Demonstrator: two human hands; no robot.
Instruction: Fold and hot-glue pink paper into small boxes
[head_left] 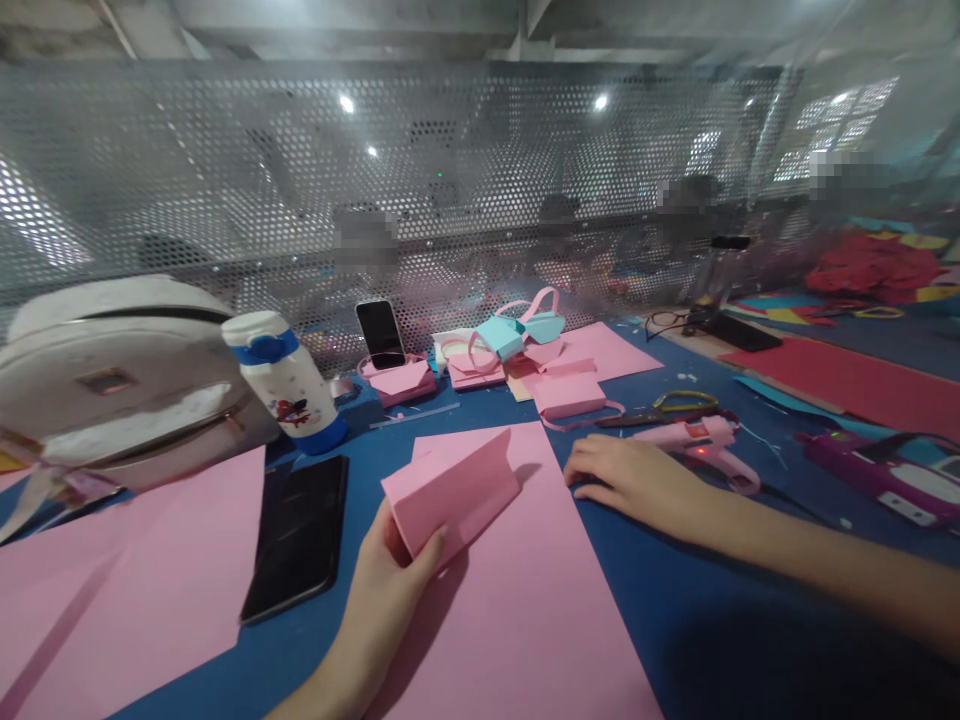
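Note:
My left hand (394, 580) grips a folded pink paper piece (457, 495), thumb on the near face and fingers behind it. The piece has a raised flap and is held over a large pink paper sheet (517, 610) on the blue table. My right hand (619, 475) rests at the right edge of that sheet, fingers slightly bent and apart, with nothing visible in it. Just beyond and right of it lies a pink hot glue gun (705, 440) with a red light on. Scissors with yellow handles (684, 402) lie behind the glue gun.
Small pink paper bags (570, 390) and a turquoise one (502, 337) stand at the back, near an upright phone (381, 333). Leftward are a bottle (289, 385), a backpack (127, 370), a black tablet-like device (298, 535) and another pink sheet (150, 570). A purple device (877, 475) lies right.

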